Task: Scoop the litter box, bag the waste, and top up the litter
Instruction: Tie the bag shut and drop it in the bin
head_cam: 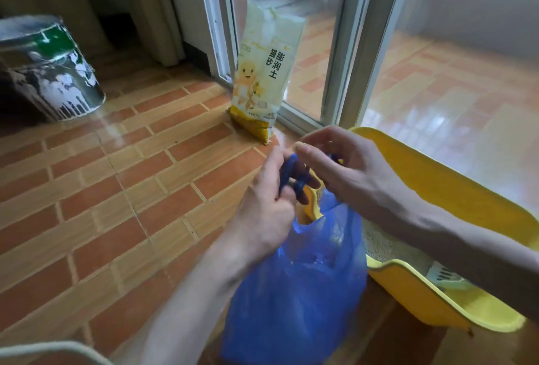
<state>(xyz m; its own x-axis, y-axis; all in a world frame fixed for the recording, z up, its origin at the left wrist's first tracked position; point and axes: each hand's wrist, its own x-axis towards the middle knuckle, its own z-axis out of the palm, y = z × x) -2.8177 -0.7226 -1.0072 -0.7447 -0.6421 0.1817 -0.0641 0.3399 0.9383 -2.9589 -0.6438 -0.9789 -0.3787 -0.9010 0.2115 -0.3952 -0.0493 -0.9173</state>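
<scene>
Leftmost, well apart from the blue waste bag (294,300), a paint-spattered bucket (49,69) is seen standing on the tiled floor (116,189); any writing on it cannot be read. Behind the waste bag, leaned against the sliding door frame (344,43), a litter sack (267,72) is kept upright and appears unopened; the characters 膨润土 and 猫砂 are printed on it beside a cartoon figure, and the smaller print is too blurred to read.

The bag's twisted handles (287,177) are gripped by the left hand (268,204), fingers curled round them. Just above them the right hand (344,166) is held with fingers loosely bent; whether a strand is pinched by it cannot be told. A knot is judged to be in progress.

Right of the bag and touching it, the yellow litter box (437,306) is seen, with a pale scoop (443,274) resting in the litter.

Should a handle slip from the left hand mid-knot, the bag could sag open and waste be spilled; thin plastic pulled too hard may tear.
</scene>
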